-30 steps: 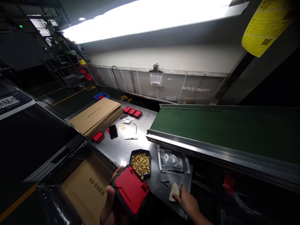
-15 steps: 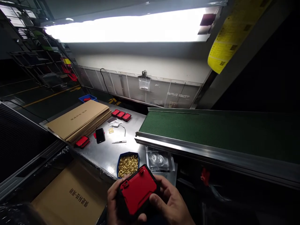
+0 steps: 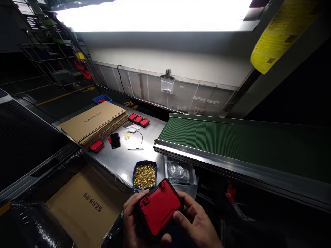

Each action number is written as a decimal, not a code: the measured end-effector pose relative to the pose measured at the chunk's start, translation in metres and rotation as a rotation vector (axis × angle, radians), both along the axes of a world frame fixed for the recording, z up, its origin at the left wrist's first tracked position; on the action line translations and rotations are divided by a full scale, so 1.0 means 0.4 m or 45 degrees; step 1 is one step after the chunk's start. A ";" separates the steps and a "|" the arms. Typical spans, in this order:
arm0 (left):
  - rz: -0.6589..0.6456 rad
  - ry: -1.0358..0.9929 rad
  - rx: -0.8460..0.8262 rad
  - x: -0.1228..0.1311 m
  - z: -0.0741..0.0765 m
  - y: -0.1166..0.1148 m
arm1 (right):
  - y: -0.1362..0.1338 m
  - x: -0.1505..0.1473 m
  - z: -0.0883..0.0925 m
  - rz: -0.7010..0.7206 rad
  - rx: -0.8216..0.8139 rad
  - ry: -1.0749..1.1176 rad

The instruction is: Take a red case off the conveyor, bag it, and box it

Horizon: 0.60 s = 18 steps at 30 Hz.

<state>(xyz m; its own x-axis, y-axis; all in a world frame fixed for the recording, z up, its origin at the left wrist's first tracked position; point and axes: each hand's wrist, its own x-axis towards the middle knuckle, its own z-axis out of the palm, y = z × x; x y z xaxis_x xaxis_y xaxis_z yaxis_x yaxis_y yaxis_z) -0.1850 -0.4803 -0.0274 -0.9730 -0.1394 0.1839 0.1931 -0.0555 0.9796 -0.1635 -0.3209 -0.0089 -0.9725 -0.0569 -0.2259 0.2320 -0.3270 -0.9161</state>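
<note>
My L hand [image 3: 131, 215] grips the red-black case [image 3: 161, 208]; my R hand [image 3: 198, 220], out over the counter [image 3: 117, 161] a sec ago, now pinches its R edge. Case is held nr blue tray [image 3: 156, 171], so it's steadied two-handed.

L hand [image 3: 131, 217] & R hand [image 3: 198, 220] both bare, fingers [image 3: 190, 202] incl.; R bare back to approx. wrist [image 3: 210, 237].

Metal table [image 3: 153, 135], phone [image 3: 115, 141] on top
Cardboard stack [image 3: 93, 119] left of the phone; three red boxes [image 3: 138, 119] beyond it; pen [image 3: 135, 149] right; tray [image 3: 156, 173] nearer.
</note>
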 end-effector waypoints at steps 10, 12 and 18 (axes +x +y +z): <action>-0.971 -0.866 0.617 -0.106 0.009 -0.097 | 0.061 -0.080 0.073 0.479 0.320 0.398; -1.238 -0.804 0.359 -0.128 0.011 -0.114 | 0.071 -0.093 0.088 0.604 0.296 0.457; -1.123 -0.548 0.171 -0.119 0.007 -0.101 | 0.048 -0.065 0.014 0.132 0.240 0.257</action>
<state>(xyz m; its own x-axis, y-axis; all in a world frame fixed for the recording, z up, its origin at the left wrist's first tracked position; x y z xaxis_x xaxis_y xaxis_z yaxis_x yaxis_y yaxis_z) -0.2326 -0.5205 -0.0244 -0.7184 0.6735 -0.1739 -0.3418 -0.1240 0.9316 -0.1895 -0.3017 -0.0035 -0.9901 -0.1334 -0.0441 0.0618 -0.1309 -0.9895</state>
